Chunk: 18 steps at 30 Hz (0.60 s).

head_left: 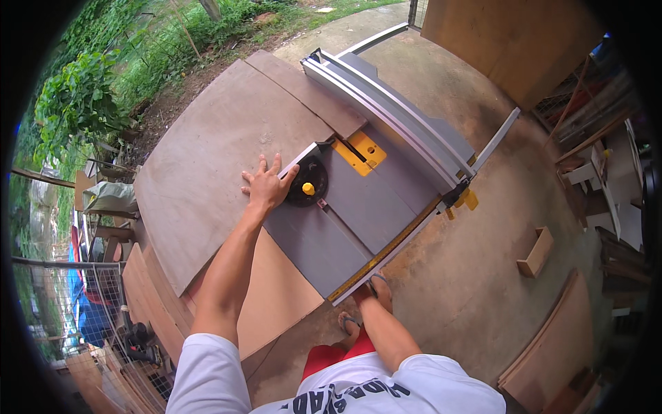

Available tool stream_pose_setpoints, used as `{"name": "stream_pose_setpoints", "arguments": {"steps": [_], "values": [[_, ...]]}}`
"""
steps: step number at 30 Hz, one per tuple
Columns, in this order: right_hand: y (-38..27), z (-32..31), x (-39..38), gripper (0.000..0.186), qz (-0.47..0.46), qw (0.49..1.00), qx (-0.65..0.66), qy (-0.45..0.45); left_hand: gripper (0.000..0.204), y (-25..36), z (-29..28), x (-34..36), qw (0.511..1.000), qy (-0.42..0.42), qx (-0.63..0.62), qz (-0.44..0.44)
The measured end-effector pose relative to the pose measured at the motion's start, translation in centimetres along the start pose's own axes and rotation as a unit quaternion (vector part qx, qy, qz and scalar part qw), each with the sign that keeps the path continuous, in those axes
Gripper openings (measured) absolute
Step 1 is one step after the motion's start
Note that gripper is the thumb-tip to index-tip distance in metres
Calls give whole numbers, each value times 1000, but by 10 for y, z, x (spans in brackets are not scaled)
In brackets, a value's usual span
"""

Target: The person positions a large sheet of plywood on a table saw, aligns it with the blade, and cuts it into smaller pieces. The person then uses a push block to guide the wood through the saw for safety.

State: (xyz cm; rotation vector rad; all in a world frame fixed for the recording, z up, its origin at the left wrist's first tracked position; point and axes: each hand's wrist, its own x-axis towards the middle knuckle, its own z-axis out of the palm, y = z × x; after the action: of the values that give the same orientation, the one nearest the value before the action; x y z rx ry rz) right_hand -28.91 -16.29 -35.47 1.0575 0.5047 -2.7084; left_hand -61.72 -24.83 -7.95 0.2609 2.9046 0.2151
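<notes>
My left hand lies with fingers spread on a large grey-brown board, right beside the miter gauge, a dark round-headed piece with a yellow knob. The gauge's metal fence touches or nearly touches the board's edge. Under them is a table saw with a grey top and a yellow insert plate around its blade slot. A narrow strip at the board's right edge is parted from it by a straight cut line. My right forearm reaches beneath the saw's front rail, where the hand is hidden.
The rip fence stands at the saw's right, with rails jutting past the top. Tan sheets lie below left, near a black power tool. An open wooden box and stacked panels are on the concrete to the right.
</notes>
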Motion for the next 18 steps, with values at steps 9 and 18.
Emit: {"name": "stream_pose_setpoints", "arguments": {"steps": [9,18], "values": [[-59,-47,-183,27,75,837,-542,11,90,-2,1,-4,999,-29,-8,-17],[-278,89,-216,28,-137,857,-493,-52,90,5,-4,0,1000,-17,-4,-16]]}}
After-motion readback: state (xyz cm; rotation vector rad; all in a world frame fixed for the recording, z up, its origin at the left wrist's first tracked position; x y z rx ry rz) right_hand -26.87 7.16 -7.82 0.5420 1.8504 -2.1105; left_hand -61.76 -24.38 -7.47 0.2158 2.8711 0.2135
